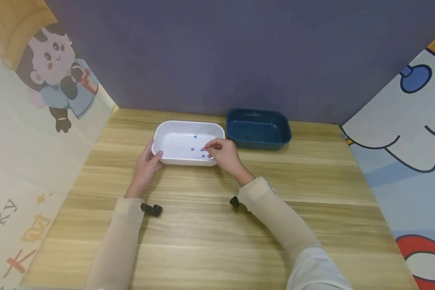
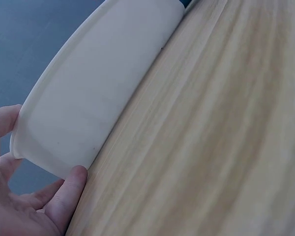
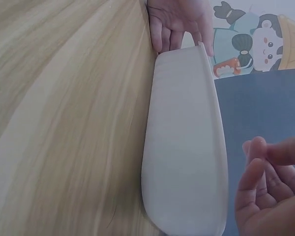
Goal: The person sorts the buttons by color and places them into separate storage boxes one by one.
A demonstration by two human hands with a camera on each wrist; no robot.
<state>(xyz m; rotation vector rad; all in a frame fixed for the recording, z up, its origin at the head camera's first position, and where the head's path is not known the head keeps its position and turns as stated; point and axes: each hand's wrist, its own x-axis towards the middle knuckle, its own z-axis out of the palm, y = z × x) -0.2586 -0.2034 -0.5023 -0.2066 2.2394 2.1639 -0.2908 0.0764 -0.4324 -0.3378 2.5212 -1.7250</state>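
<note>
A white rectangular basin (image 1: 174,162) stands on the table with several small blue pieces (image 1: 192,149) on its floor. My left hand (image 1: 147,165) grips its left end, the thumb (image 2: 69,194) at the near lower corner and the fingers around the end wall and rim. Over the basin's right end is my right hand (image 1: 224,155), thumb and forefinger tips brought close together and the other fingers curled. In the right wrist view these fingertips (image 3: 258,143) are beyond the rim; I cannot tell whether a small piece is between them.
A dark blue basin (image 1: 259,144) stands right beside the white one, a small dark green spot (image 1: 247,137) on its floor. A plain purple-grey wall (image 1: 203,56) rises behind the wooden table (image 1: 195,225). Printed cartoon panels (image 1: 395,145) flank both sides.
</note>
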